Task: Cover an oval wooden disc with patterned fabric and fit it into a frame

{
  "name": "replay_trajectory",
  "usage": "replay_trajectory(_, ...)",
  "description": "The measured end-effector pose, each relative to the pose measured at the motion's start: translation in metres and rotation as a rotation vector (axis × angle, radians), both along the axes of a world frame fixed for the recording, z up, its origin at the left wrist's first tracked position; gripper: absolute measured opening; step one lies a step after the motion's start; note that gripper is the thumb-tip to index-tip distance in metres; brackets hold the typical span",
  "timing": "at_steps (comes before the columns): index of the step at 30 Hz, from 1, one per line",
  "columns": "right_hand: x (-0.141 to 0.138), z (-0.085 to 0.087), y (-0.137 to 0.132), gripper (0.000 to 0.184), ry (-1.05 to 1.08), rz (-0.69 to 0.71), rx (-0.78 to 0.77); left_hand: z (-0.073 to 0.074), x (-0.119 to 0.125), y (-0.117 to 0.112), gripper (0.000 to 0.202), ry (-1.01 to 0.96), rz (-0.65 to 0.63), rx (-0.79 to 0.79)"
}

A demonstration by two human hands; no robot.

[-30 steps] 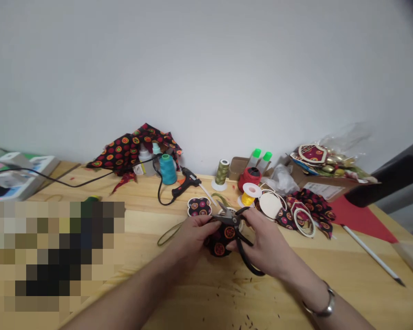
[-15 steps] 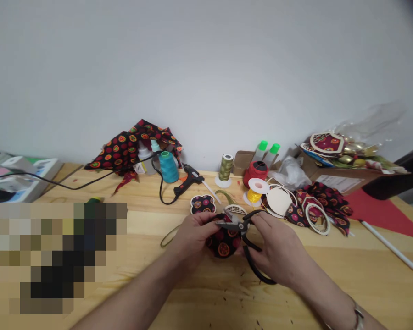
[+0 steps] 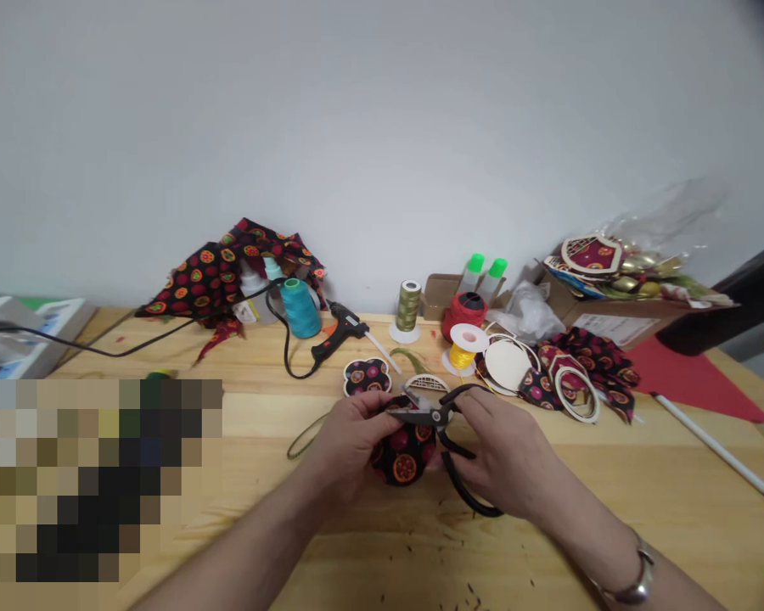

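Left hand (image 3: 351, 437) pinching fabric (image 3: 404, 465), right hand (image 3: 506, 454) gripping scissors (image 3: 435, 416)

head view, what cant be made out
All in the head view:
Lower left of the table: masked by pixel blocks.
Label on the box: print too small, blurred.
Black cord: one end, cut off by the left edge.
Left hand: some fingertips, hidden by the cloth it holds.
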State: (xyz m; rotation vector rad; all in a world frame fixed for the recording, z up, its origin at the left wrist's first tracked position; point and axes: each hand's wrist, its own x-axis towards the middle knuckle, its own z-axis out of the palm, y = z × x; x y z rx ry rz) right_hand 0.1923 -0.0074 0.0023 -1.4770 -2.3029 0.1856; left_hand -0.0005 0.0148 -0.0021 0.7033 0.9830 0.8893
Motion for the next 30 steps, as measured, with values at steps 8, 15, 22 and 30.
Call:
replay_trajectory(8,0.0008,0.0007,0.0013,0.022,0.012,0.009,0.004,0.0022,-0.0006,-0.0003,0.018,-0.041,-0.03,0.014)
replay_trajectory(15,0.0025,-0.001,0.0001,0.022,0.015,0.022,0.027,0.0053,0.0006,-0.0007,0.019,-0.035,-0.03,0.002)
replay_trajectory(22,0.0034,-0.0041,0.0014,0.024,0.014,0.018,0.039,-0.003,-0.0005,0.0011,0.02,-0.044,-0.043,0.032)
replay_trajectory(30,0.0027,-0.0032,0.0012,0.021,-0.008,0.015,0.07,-0.0003,0.0003,0.0006,0.019,-0.056,-0.052,0.03)
